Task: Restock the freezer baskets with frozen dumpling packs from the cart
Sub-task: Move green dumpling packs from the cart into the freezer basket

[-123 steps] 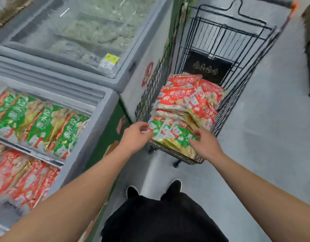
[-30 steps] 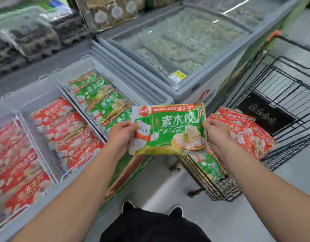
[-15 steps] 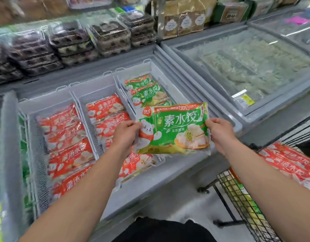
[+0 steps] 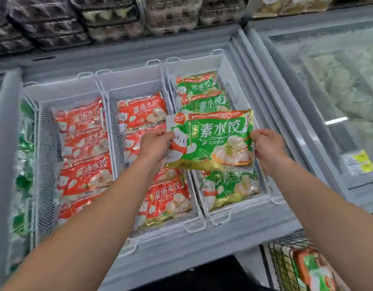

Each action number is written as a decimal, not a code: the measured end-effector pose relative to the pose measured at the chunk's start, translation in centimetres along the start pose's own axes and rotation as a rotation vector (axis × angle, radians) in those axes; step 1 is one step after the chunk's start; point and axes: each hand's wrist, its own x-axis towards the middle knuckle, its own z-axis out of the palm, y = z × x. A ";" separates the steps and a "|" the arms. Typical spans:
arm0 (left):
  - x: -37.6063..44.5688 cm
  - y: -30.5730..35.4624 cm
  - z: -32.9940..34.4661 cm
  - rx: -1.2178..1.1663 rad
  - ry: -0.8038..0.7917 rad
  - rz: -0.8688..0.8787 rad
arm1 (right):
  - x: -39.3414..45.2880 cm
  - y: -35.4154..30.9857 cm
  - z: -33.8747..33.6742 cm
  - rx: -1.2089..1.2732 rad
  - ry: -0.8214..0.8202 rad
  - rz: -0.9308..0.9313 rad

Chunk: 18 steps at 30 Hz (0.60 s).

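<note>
Gripping one green dumpling pack (image 4: pixel 213 141), left hand (image 4: pixel 155 144), right hand (image 4: pixel 266 147), three baskets (image 4: pixel 223 59) below

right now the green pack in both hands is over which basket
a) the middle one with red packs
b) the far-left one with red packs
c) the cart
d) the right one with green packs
d: the left hand and right hand hold the green pack by its side edges above the right basket, where other green packs already lie; the red packs fill the baskets to its left.
</note>
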 end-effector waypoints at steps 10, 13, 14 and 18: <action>10.4 4.2 8.0 -0.011 0.196 -0.115 | 16.9 -4.6 5.0 -0.131 -0.170 0.025; 13.8 5.6 9.4 0.036 0.221 -0.130 | 20.2 -5.7 6.8 -0.193 -0.142 -0.001; 15.2 6.1 9.8 0.050 0.224 -0.138 | 21.5 -6.2 7.5 -0.216 -0.130 -0.020; 19.7 7.5 10.7 0.028 0.249 -0.163 | 25.8 -7.9 10.3 -0.280 -0.114 -0.079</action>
